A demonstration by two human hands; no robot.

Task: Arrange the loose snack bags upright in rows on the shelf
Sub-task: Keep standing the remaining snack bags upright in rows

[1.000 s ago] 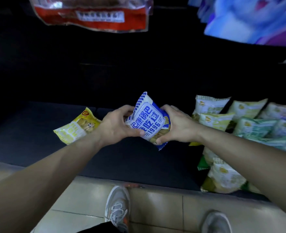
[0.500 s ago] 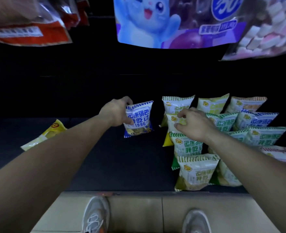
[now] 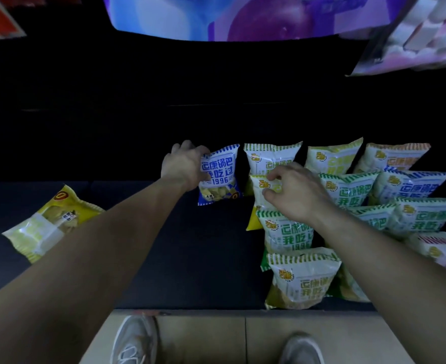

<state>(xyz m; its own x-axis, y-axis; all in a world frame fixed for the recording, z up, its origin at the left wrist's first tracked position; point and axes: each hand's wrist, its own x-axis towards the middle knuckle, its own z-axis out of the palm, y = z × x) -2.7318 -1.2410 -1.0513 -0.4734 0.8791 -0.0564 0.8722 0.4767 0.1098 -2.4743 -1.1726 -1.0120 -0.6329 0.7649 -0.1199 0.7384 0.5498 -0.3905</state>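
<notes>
The grip of the left hand [image 3: 184,165] is clamped on the blue snack bag [image 3: 219,177], upright at the back of the shelf [image 3: 190,248] beside the rows, so seat its base flat before releasing, while the right hand [image 3: 296,194] pinches the neighbouring yellow bag [image 3: 261,189] steady.

Your left forearm [image 3: 98,245] and right forearm [image 3: 374,258] are bare along all their visible length, as are your left hand [image 3: 184,164] and right hand [image 3: 292,193]. You wear light grey sneakers: the left shoe [image 3: 135,340] shows pale laces, the right shoe [image 3: 302,350] its rounded toe.
</notes>
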